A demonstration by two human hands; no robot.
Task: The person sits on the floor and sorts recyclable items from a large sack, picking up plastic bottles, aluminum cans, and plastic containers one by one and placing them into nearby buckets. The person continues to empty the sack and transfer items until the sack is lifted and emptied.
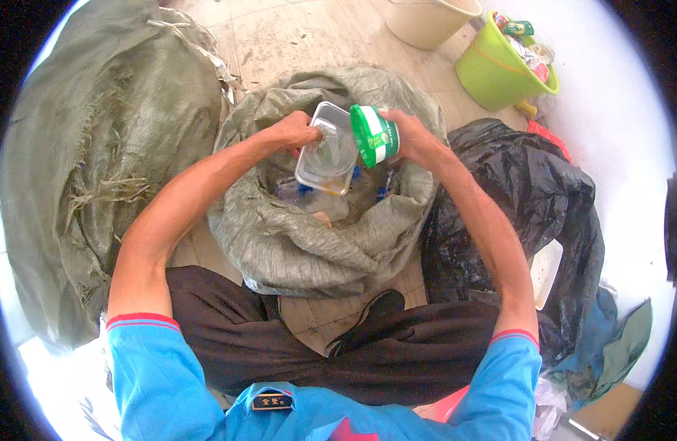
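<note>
Over the mouth of an open grey-green woven sack (301,250), my left hand (298,134) grips a clear rectangular plastic container (328,151) by its side. Close beside it, my right hand (412,137) is closed round a green and white tub (373,137), tilted on its side. The two containers are nearly touching; I cannot tell if they meet. Inside the sack lie clear plastic pieces (329,206) and some blue bits, partly hidden by the held container and the rolled rim.
A large full woven sack (132,132) stands at the left. Black plastic bags (515,184) lie on the right, with a white tray (546,273) on them. Behind are a lime-green bucket (492,70) of waste and a beige bucket (430,22). My crossed legs are in front.
</note>
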